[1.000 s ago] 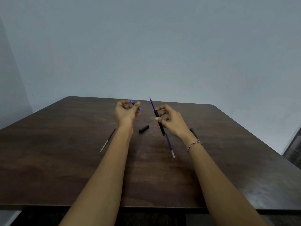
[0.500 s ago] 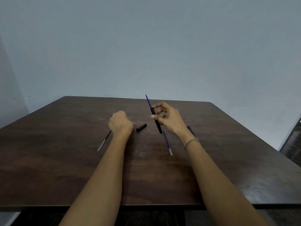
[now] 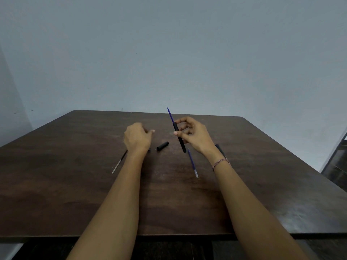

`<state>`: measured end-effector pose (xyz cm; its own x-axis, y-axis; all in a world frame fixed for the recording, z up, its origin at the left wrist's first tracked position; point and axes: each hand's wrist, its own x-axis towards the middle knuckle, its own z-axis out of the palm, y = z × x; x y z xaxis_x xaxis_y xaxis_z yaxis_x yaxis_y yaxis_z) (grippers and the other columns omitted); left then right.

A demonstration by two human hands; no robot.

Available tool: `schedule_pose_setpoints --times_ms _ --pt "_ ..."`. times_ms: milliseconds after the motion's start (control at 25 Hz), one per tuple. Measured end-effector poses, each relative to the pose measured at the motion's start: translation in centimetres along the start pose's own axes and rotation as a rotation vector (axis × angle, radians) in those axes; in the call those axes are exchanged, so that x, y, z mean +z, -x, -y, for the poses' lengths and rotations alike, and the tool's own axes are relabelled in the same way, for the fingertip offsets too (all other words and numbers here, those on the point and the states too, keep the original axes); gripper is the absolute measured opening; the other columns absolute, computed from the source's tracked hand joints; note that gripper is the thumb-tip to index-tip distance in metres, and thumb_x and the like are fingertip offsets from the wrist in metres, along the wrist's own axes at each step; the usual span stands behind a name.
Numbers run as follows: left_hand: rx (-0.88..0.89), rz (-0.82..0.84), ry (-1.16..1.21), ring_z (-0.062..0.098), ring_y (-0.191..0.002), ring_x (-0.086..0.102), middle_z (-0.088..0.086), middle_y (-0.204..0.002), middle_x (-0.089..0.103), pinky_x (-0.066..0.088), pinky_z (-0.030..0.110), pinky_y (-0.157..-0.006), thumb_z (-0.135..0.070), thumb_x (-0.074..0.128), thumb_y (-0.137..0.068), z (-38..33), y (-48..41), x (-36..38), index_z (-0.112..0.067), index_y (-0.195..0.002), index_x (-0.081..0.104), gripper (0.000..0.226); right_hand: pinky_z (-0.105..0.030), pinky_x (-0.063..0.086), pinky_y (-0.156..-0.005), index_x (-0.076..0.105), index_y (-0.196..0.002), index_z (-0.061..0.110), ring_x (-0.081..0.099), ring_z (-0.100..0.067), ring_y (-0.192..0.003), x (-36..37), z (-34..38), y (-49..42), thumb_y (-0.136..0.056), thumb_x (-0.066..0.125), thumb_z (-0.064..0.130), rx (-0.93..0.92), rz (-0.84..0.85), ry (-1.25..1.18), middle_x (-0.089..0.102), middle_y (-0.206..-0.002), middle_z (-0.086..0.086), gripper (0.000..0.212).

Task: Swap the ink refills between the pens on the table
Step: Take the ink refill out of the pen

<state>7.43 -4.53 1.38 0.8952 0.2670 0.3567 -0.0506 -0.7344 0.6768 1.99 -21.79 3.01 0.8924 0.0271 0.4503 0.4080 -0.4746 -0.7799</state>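
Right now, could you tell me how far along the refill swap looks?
Done: both pens look dismantled; a black-ink refill and a black cap piece lie loose on the table. In hand: the right hand holds a black barrel with a blue refill through it. Left: closing this pen and refitting the black refill; the left hand hovers, fingers curled.

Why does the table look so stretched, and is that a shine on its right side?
Head view: the wide-angle lens splays the table's edges outward. A pale glare patch sits on its right near corner. Lighting is dim and even, shadows soft. The right hand and its black pen barrel look reasonably sharp.
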Motion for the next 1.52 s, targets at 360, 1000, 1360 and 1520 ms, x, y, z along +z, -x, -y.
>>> schedule_pose_setpoints --times_ms 360,1000,1360,1520 --pt "0.162 0.304 0.725 0.000 -0.063 0.064 -0.001 -0.076 0.070 0.051 0.015 -0.054 -0.022 0.070 -0.082 -2.3 1.3 -0.4 -0.020 -0.081 0.068 0.003 -0.026 0.059 -0.067 0.062 -0.105 0.024 0.064 -0.015 -0.073 -0.1 -0.4 -0.1 -0.080 0.075 0.015 -0.015 -0.023 -0.024 0.060 -0.083 0.005 0.030" --pt "0.073 0.360 0.905 0.004 -0.068 0.063 -0.002 -0.077 0.070 0.051 0.023 -0.062 -0.022 0.074 -0.077 -2.2 1.2 -0.9 -0.016 -0.080 0.070 0.008 -0.033 0.059 -0.074 0.061 -0.102 0.021 0.064 -0.016 -0.073 0.1 -0.4 0.0 -0.078 0.077 0.017 0.014 0.000 0.004 0.064 -0.088 0.001 0.029" --pt "-0.063 0.269 1.114 0.006 -0.068 0.063 -0.002 -0.075 0.069 0.051 0.022 -0.062 -0.021 0.072 -0.079 -2.3 0.9 -1.4 -0.014 -0.082 0.067 0.010 -0.020 0.056 -0.071 0.066 -0.098 0.025 0.062 -0.024 -0.068 0.1 -0.4 0.1 -0.079 0.076 0.012 0.006 0.020 -0.012 0.065 -0.083 0.000 0.025" --pt "-0.088 0.228 1.165 0.009 -0.072 0.064 -0.002 -0.076 0.069 0.052 0.022 -0.062 -0.020 0.072 -0.080 -2.2 0.8 -1.5 -0.016 -0.081 0.066 0.007 -0.018 0.056 -0.072 0.066 -0.098 0.025 0.064 -0.018 -0.072 0.1 -0.3 0.0 -0.079 0.076 0.012 0.006 0.027 -0.008 0.066 -0.085 0.000 0.025"
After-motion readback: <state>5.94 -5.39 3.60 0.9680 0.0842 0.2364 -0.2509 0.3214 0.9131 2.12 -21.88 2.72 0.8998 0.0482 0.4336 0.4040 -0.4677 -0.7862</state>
